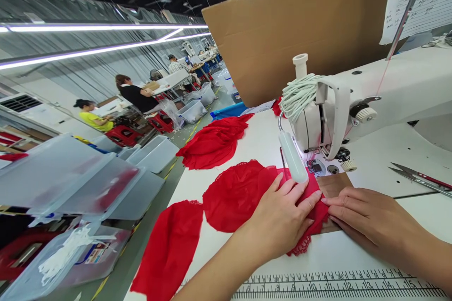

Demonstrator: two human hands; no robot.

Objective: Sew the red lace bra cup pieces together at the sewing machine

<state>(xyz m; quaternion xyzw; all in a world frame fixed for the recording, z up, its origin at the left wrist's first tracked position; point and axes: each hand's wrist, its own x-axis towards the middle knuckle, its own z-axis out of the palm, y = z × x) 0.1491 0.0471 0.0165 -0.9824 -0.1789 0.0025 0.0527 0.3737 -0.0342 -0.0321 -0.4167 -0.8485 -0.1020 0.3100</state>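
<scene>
On the white sewing table lies a piece of red lace-edged fabric point(315, 228), partly under the sewing machine point(310, 117). My left hand point(282, 216) rests on it with the fingers stretched out and slightly spread, pressing it down just in front of the needle area. At the fabric's right edge, my right hand point(367, 216) has its fingertips pinched together on the cloth. A pale lamp-like tube point(293, 157) hangs beside the needle and hides part of the fabric. The seam under the presser foot is too small to make out.
More red fabric pieces point(231, 197) spread leftward over the table. Thread snips point(422, 179) lie at the right. A printed ruler point(328, 285) runs along the front. Cardboard point(300, 28) stands behind the machine. Plastic bins point(84, 178) line the left; people work farther back.
</scene>
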